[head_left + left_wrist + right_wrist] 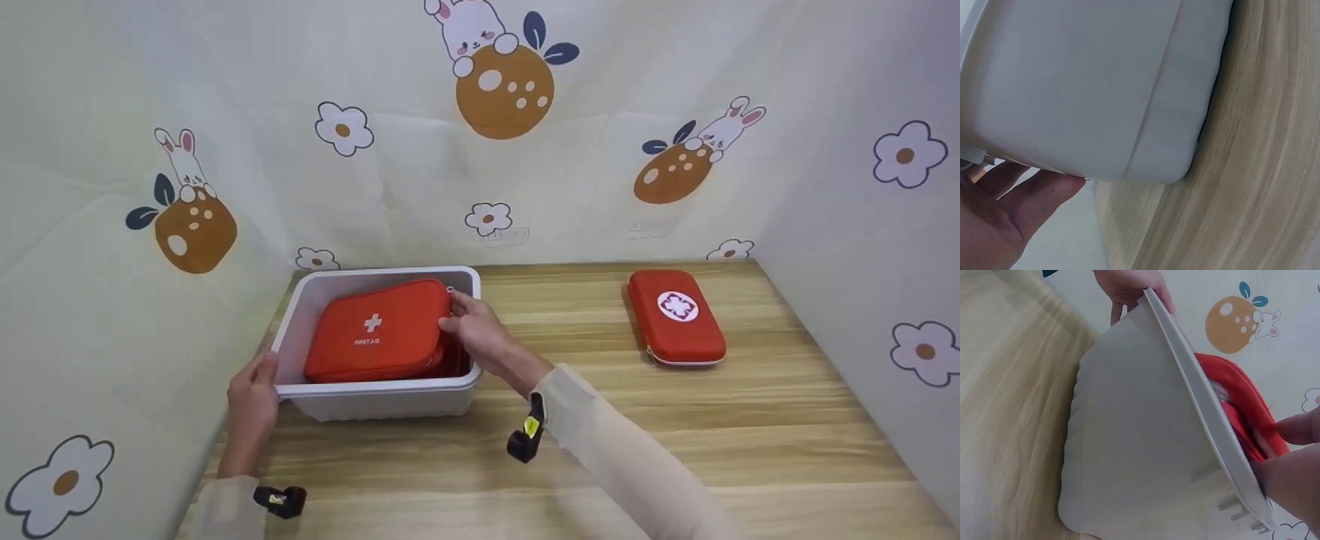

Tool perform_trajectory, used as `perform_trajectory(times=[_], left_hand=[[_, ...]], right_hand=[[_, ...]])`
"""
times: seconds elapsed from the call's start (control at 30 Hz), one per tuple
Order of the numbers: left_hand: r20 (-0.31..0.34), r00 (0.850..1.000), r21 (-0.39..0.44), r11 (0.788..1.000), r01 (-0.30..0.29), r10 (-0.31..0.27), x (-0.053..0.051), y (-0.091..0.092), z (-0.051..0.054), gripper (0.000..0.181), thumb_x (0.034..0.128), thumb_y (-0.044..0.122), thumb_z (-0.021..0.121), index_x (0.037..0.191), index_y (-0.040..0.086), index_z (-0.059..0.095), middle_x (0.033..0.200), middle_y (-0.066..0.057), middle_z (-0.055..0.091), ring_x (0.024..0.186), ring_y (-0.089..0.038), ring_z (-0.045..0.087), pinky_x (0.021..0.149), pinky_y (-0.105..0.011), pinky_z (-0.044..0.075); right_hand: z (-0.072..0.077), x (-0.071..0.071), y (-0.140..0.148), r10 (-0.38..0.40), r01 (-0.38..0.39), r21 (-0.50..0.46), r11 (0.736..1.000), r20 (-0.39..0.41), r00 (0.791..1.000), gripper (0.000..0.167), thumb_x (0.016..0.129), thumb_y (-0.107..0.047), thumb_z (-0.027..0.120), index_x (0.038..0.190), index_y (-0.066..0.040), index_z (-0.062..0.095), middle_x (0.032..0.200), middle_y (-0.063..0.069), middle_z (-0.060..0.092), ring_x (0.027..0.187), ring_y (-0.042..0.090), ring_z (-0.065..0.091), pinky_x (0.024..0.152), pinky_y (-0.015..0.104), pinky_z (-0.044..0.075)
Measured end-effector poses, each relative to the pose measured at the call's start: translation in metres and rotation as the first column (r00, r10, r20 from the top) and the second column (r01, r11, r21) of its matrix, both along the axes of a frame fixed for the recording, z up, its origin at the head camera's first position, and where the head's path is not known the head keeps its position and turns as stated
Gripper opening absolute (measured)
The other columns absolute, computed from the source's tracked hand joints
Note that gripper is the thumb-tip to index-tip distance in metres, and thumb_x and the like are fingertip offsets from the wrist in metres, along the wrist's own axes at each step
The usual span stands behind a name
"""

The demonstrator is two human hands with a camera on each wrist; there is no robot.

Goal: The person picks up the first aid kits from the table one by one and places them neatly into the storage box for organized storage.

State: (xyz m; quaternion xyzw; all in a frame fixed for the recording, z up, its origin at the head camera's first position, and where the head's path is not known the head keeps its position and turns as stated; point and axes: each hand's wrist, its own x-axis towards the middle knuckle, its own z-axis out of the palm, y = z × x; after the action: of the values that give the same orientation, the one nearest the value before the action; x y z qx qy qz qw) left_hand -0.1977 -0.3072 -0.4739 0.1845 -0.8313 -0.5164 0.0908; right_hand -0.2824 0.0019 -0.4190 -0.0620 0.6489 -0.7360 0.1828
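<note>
A white bin (390, 401) stands on the wooden table, with a red first aid pouch (375, 345) lying tilted inside it, its white cross facing up. The left hand (253, 401) grips the bin's left rim near the front corner; in the left wrist view that hand (1010, 211) has its fingers against the bin wall (1072, 90). At the bin's right side the right hand (487, 337) pinches the pouch's right edge. The right wrist view has the right hand (1292, 467) with finger and thumb at the red pouch (1235, 385). More red material is partly hidden beneath the pouch.
A red hard case (679, 330) with a white round emblem lies on the table (600, 420) to the right. Patterned fabric walls (405, 172) enclose the table at the back and both sides. Each wrist carries a small black device.
</note>
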Motion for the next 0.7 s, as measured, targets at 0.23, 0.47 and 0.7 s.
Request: perform_trajectory(times=[0.23,0.47,0.7], left_hand=[[-0.01,1.0,0.018,1.0,-0.019,0.019,0.0,0.002,0.001,0.059,0.1093,0.04,0.03,0.153,0.0,0.036,0.161,-0.022,0.031,0.153,-0.039,0.023,0.127,-0.053,0.018],[-0.011,1.0,0.013,1.0,-0.023,0.023,0.001,0.002,0.001,0.057,0.1098,0.037,0.03,0.152,-0.001,0.037,0.161,-0.022,0.03,0.153,-0.039,0.023,0.127,-0.053,0.019],[-0.025,0.999,0.023,0.999,-0.025,0.026,0.002,0.001,0.001,0.055,0.1098,0.035,0.033,0.152,-0.001,0.038,0.16,-0.021,0.032,0.153,-0.038,0.024,0.127,-0.051,0.02]], right_hand=[[0.002,-0.001,0.003,0.014,-0.014,-0.024,1.0,0.026,1.0,0.075,0.088,0.012,0.046,0.156,0.01,0.013,0.168,0.021,0.011,0.156,0.031,0.008,0.129,0.04,0.011],[0.001,-0.001,0.011,0.004,0.0,-0.095,0.995,0.036,0.999,0.074,0.084,0.017,0.042,0.155,0.009,0.022,0.167,0.02,0.019,0.157,0.03,0.01,0.129,0.039,0.013],[-0.003,0.0,0.034,-0.048,0.05,-0.16,0.986,0.019,0.999,0.062,0.086,0.016,0.043,0.147,0.006,0.044,0.159,0.018,0.038,0.152,0.028,0.03,0.125,0.038,0.029]])
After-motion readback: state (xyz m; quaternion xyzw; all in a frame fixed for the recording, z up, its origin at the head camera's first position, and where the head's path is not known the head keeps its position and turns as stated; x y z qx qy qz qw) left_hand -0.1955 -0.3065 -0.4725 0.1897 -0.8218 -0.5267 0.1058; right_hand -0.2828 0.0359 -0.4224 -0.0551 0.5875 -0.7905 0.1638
